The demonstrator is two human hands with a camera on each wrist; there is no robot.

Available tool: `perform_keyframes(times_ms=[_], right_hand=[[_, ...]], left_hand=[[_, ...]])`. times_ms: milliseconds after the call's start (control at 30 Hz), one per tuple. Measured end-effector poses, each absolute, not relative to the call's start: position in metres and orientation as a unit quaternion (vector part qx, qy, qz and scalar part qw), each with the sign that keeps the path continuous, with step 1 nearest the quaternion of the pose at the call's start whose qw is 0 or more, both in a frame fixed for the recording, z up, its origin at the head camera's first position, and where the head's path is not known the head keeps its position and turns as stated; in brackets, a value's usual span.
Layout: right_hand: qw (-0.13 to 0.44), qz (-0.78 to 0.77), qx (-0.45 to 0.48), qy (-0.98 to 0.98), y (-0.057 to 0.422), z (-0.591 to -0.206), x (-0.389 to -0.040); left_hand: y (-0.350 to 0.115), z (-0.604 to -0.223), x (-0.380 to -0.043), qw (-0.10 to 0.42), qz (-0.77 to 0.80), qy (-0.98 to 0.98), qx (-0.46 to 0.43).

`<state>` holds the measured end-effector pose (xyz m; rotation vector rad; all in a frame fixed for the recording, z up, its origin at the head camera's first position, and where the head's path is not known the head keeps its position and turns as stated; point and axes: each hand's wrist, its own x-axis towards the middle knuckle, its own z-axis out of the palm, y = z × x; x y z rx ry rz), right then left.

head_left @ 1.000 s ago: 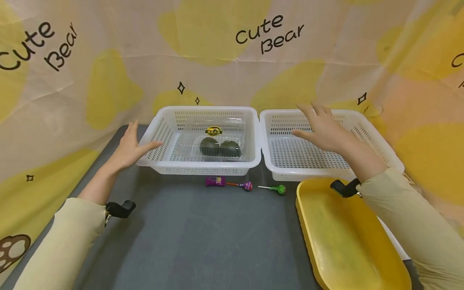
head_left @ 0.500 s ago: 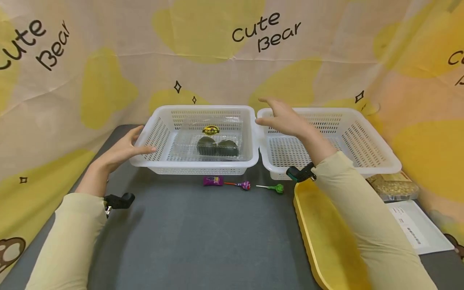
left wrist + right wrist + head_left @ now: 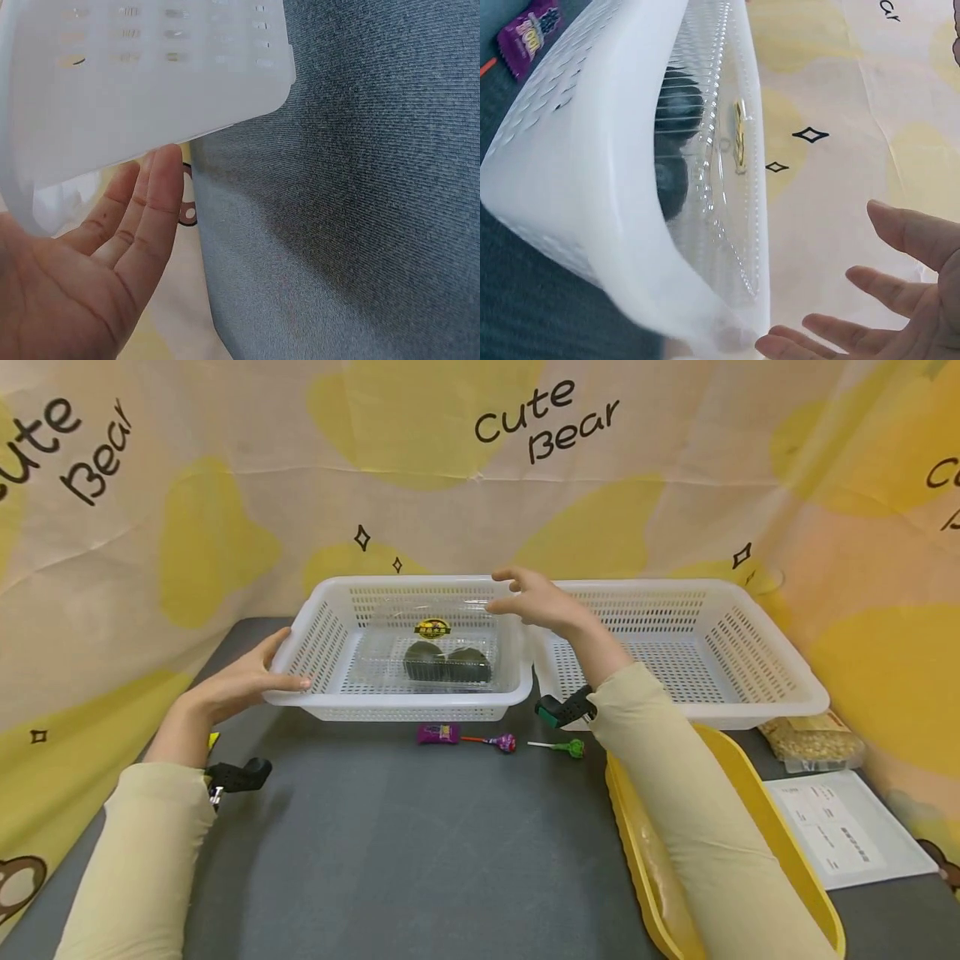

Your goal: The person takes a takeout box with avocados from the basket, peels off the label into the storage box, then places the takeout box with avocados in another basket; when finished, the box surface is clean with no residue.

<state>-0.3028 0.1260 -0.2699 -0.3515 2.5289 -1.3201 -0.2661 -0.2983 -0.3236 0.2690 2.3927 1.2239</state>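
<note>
My left hand (image 3: 238,681) is at the left end of a white perforated plastic basket (image 3: 405,700). Its thumb lies over the rim; in the left wrist view, straight fingers (image 3: 161,187) reach to the basket's outer wall. My right hand (image 3: 542,602) hovers by the same basket's right end, fingers spread and nothing in them. In the right wrist view its fingertips come close to the rim. Inside the basket lies a clear plastic clamshell box (image 3: 375,647) with a black and yellow label and dark green, rounded items (image 3: 447,663).
A second white basket (image 3: 750,717) stands to the right. In front lie a purple candy packet (image 3: 438,734), a purple lollipop (image 3: 504,742) and a green lollipop (image 3: 574,747). A yellow tray (image 3: 828,910), a white labelled packet (image 3: 855,835) and a bag of grains (image 3: 817,745) are at right.
My right hand has moved left from above the second basket to the first basket's right end. My left hand has lowered to the left rim. The baskets have stayed in place.
</note>
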Motion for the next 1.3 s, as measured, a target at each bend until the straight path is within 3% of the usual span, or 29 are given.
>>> perform_keyframes(times_ms=[533,1300], right_hand=[[0.209,-0.492,-0.043,0.844,0.097,-0.274,-0.316],[0.236,-0.436,-0.072,0.865,0.09,-0.288,-0.332]], left_hand=[[-0.303,-0.332,-0.266,0.247,0.478,0.836,0.106],[-0.304,-0.334,-0.266,0.264,0.507,0.815,0.093]])
